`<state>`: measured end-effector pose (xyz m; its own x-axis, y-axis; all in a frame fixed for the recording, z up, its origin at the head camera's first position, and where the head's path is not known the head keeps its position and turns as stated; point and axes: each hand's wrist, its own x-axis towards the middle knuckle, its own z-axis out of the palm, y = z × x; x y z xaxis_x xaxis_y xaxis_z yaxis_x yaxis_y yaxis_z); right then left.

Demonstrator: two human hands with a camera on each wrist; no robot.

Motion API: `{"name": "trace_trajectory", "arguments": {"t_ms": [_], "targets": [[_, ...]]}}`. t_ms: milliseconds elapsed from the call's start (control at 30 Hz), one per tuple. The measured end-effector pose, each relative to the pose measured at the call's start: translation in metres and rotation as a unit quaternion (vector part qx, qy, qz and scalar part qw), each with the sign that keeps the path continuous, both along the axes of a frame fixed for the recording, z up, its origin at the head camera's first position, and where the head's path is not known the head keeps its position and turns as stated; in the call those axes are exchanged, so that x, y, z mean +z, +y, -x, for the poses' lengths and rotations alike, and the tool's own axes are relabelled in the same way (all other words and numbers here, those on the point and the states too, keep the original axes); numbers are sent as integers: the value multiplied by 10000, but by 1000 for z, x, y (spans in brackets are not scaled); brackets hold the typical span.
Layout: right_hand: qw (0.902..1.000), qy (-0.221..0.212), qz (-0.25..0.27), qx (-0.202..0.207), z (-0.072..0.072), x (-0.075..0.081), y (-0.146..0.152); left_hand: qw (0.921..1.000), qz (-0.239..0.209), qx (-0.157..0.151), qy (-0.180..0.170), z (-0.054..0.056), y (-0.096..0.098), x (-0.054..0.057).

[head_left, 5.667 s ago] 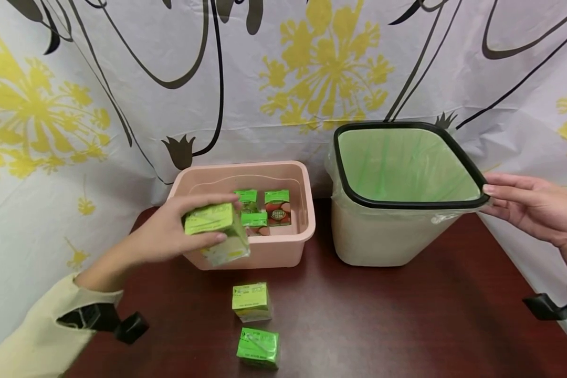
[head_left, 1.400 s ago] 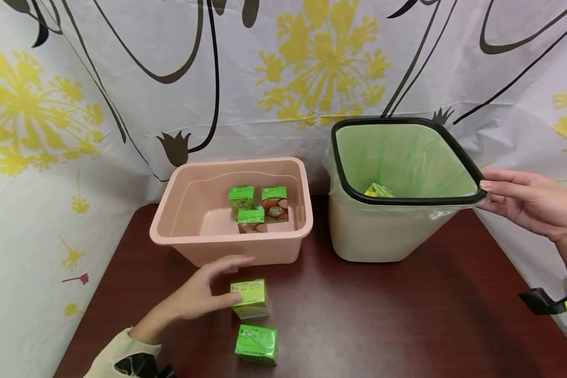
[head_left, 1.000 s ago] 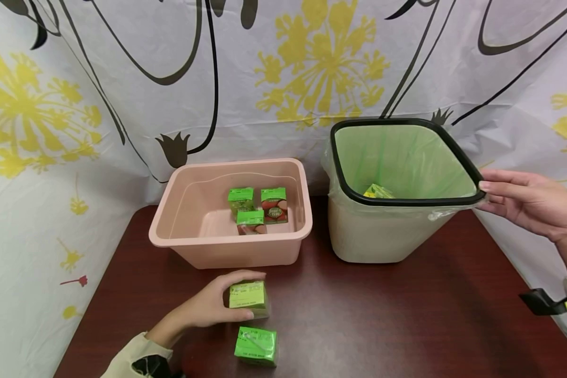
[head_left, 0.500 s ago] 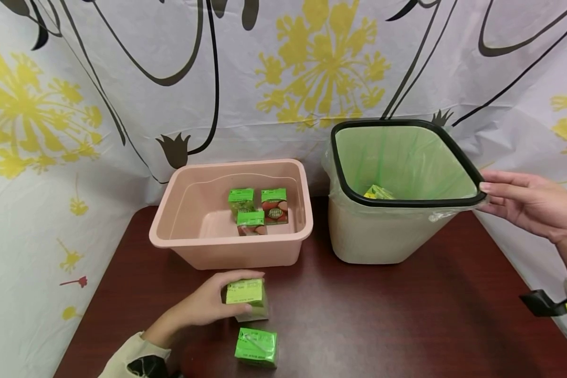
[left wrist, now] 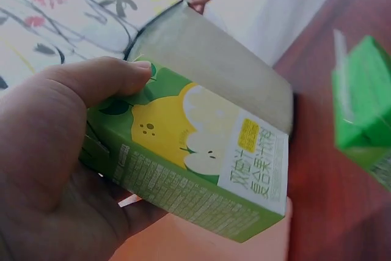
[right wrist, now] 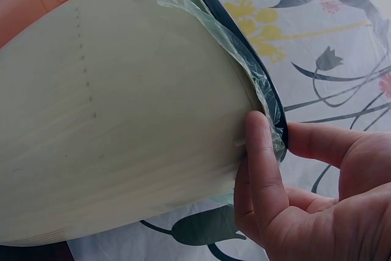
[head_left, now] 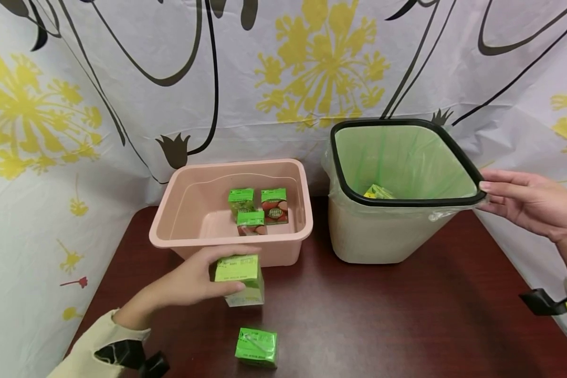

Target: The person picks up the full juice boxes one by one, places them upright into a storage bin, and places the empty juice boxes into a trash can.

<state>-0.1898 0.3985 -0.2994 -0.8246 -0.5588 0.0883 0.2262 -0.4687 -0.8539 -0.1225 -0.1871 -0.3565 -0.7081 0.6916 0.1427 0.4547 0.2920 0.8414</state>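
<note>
My left hand (head_left: 184,278) grips a yellow-green juice box (head_left: 238,281) between thumb and fingers, in front of the pink tub. The left wrist view shows a lemon and a cut fruit printed on the juice box (left wrist: 201,139). My right hand (head_left: 534,202) pinches the black rim of the lined trash can (head_left: 378,236), thumb on one side and fingers on the other in the right wrist view. Inside the trash can, part of a yellow-green box (head_left: 379,191) shows above the near rim. A bright green juice box (head_left: 257,346) with a straw lies on the table, nearer the viewer.
The pink tub (head_left: 227,254) stands left of the trash can and holds 3 small green-topped boxes (head_left: 274,206), some with red sides. A patterned cloth (head_left: 264,105) hangs behind and at the sides of the dark red table (head_left: 359,320).
My left hand previously held another box at the tub; a yellow-green box now shows in the trash can. It then gripped this juice box and raised it leftward. The right hand stays put.
</note>
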Motion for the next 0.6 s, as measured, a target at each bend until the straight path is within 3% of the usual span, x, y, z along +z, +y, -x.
{"name": "trace_trajectory", "arguments": {"t_ms": [300, 500, 600], "targets": [[9999, 16, 50, 116, 0, 0, 1, 9995, -20, -129, 287, 18, 18, 56], [10000, -5, 24, 91, 1, 0, -1, 9957, 81, -77, 924, 36, 32, 89], [10000, -27, -26, -23, 1, 0, -2, 9963, 40, -48, 856, 43, 41, 104]]}}
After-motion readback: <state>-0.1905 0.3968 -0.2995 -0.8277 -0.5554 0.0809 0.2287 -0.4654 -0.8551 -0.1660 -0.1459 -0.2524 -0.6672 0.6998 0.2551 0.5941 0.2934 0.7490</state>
